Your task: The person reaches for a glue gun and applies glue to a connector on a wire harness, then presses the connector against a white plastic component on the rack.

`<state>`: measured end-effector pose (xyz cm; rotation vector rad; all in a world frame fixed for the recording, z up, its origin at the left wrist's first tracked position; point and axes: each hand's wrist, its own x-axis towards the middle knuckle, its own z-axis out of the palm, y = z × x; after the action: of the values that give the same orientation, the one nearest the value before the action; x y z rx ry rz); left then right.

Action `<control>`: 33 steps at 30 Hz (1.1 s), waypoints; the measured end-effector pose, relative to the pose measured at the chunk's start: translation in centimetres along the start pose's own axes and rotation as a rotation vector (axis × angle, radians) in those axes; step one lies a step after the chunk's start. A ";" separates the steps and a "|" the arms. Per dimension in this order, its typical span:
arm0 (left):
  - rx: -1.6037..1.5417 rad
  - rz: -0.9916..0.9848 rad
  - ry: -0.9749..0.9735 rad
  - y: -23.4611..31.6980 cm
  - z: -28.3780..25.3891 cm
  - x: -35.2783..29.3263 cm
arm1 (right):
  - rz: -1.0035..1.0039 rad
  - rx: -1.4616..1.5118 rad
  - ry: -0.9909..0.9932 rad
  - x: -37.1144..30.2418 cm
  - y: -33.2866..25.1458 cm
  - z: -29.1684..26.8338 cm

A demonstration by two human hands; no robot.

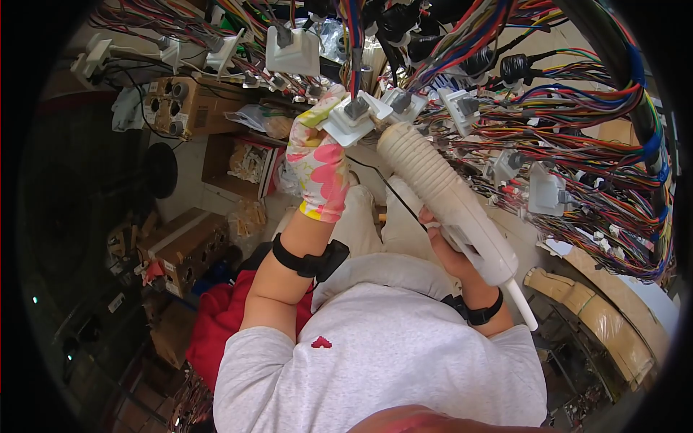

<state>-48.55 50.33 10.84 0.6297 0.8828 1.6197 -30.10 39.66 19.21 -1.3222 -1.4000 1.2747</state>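
My left hand (317, 162), in a white glove with pink and yellow flowers, is closed on a white plastic connector (345, 131). A bundle of coloured wires rises from the grey plug in that connector's middle. My bare right hand (444, 245) grips a white hot glue gun (440, 177) from below, its fingers partly hidden by the gun's body. The gun's ribbed front end is close to the connector, at its right. A white glue stick (521, 307) sticks out of the gun's back end, and a dark cord (382, 177) runs across to the gun.
Thick coloured wire harnesses (570, 137) with white connectors hang across the top and right from a dark bar (606, 47). Another white connector (292, 52) hangs beyond my left hand. Cardboard boxes (184, 242) stand at the left; a wrapped cardboard strip (588, 317) lies at the right.
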 end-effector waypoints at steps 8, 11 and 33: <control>0.035 -0.045 0.003 0.1 -0.3 0.1 | -0.064 -0.106 -0.075 0.3 -0.8 -0.1; 0.070 0.002 -0.014 0.3 -0.1 0.2 | -0.061 -0.178 -0.094 0.1 -0.8 -0.2; 0.050 0.029 -0.016 0.9 0.1 0.4 | 0.000 -0.023 -0.041 -1.1 0.3 0.3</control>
<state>-49.05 50.65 11.59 0.6926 0.9087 1.6199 -30.17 38.55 18.94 -1.3181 -1.4469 1.2961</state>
